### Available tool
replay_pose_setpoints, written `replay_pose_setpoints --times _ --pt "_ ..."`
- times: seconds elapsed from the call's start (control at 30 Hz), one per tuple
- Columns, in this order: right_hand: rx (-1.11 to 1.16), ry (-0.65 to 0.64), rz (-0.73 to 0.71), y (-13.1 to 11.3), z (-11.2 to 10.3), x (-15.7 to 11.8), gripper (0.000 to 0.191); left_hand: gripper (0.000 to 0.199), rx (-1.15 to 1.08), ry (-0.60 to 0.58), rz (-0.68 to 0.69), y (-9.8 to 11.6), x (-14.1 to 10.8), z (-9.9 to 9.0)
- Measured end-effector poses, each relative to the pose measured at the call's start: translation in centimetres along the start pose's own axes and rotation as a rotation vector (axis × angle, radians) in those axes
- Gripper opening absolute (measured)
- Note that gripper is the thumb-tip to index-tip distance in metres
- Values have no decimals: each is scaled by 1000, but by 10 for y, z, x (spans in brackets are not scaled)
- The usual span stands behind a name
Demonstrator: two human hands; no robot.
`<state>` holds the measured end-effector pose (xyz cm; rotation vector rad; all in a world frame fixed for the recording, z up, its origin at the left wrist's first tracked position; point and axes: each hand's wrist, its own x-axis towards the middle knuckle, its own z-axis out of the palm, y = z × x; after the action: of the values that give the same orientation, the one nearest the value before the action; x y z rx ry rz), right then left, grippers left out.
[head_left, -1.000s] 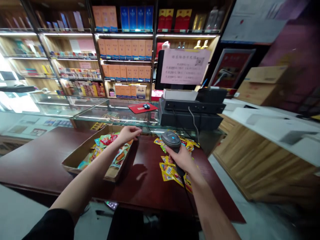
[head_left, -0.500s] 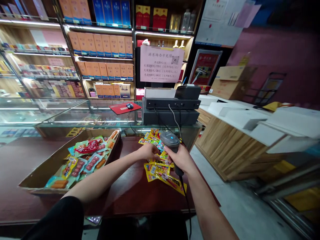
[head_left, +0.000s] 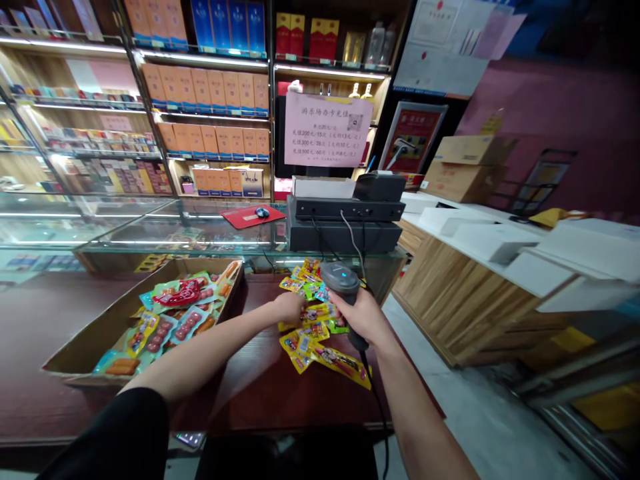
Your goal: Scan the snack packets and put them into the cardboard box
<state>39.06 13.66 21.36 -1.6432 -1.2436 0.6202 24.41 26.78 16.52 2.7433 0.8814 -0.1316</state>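
My right hand is wrapped around the handle of a dark barcode scanner, whose rounded head with a small blue light is uppermost. Under and beside it lies a pile of snack packets, mostly yellow, with some green and blue ones. My left hand is closed at the left side of this pile. Its fingers point down and are mostly hidden, so what they grip does not show. Nearest me, a long yellow packet lies across another yellow packet with a barcode label.
An open cardboard box of packaged sausages stands left on the brown table. Behind are a glass counter, a red mouse pad and a black register machine. The scanner's cable hangs over the front edge.
My left hand has drawn slightly left and its fingers have curled in. Yellow packets near it have shifted left, and green ones now show. The scanner stays in my right hand.
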Motion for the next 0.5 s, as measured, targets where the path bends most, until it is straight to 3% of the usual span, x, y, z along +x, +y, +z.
replay_pose_setpoints --times 0.17,0.27,0.4,0.5 --pt "-15 -20 -25 -14 19 1 26 22 -275 128 -215 -64 -30 -11" --pt "9 -69 -31 -21 39 6 27 13 -392 223 -296 -91 -48 -18" --pt "68 -159 -9 -29 65 11 31 20 -743 439 -262 -102 -61 -17" --pt "70 -178 -7 -36 79 12 31 30 -1012 490 -170 -99 -60 -11"
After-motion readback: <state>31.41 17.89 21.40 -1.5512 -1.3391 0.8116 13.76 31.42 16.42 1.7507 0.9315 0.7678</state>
